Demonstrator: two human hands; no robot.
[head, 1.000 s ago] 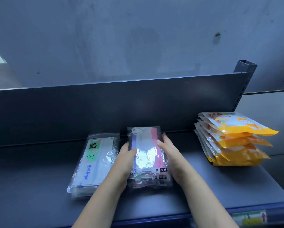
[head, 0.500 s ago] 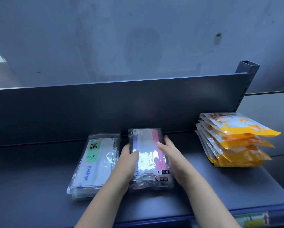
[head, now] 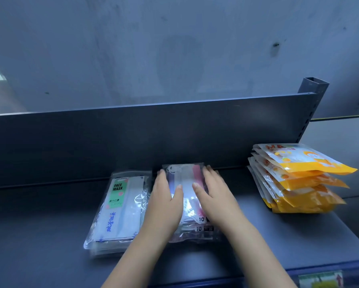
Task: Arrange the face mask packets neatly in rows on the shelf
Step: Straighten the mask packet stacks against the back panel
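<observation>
A stack of clear packets with pink and white masks (head: pixel 188 176) lies in the middle of the dark shelf (head: pixel 50 235). My left hand (head: pixel 165 202) lies flat along the stack's left side and my right hand (head: pixel 213 196) along its right side, fingers straight and pointing toward the back panel, both thumbs on top. To the left, touching the stack, lies a pile of clear packets with a green "FACE MASK" label (head: pixel 120 206). At the right stands a fanned stack of orange and white packets (head: pixel 295 179).
The shelf's dark back panel (head: pixel 133 138) rises just behind the packets, with a slotted upright post (head: pixel 311 96) at its right end. A grey concrete wall is behind. The shelf's front edge carries a price label (head: pixel 319 279) at the lower right.
Both hands have slid forward along the sides of the middle stack toward the back panel, and the stack sits a little closer to the panel.
</observation>
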